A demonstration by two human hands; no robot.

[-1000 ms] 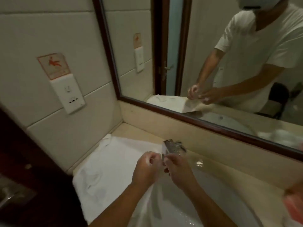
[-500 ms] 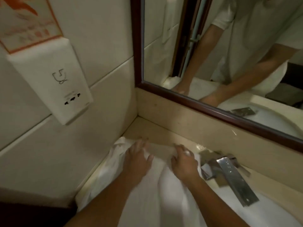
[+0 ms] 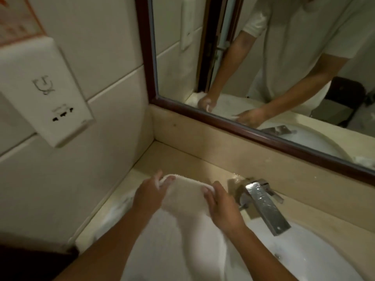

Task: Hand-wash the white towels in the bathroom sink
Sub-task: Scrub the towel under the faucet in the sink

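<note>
1. White terry towel (image 3: 182, 201) is bunched into a thick fold between both hands. It sits over the left end of the desk (image 3: 182, 159), and the rest hangs down toward me across the left rim of the sink (image 3: 316, 256).
2. Left hand (image 3: 150, 195) has its fingers curled over the far left corner of the fold. Right hand (image 3: 221, 207) pinches the right end with the thumb on top. Both look like firm holds.
3. My guess is this is the rub-and-scrub part, working one section of cloth at a time. A bit of white on the left fingers could be suds, but it's too blurry to say.
4. The next move probably means working the two held ends against each other, or swinging the fold right into the basin under the faucet (image 3: 265, 207). Either way both grips need to hold so the wet weight doesn't drag it down.
5. Room is tight: the side wall is close on the left and the backsplash under the mirror (image 3: 263, 136) sits right behind. The faucet is just beside the right hand, so those knuckles are what I'd watch.
6. The open room is the basin itself, to the right and toward me.
7. More white cloth lies on the desk below the left hand, near the front edge. I can't tell if it's the same towel.
8. The wall socket (image 3: 46, 94) is well up the left wall, so keep the splashing low.
</note>
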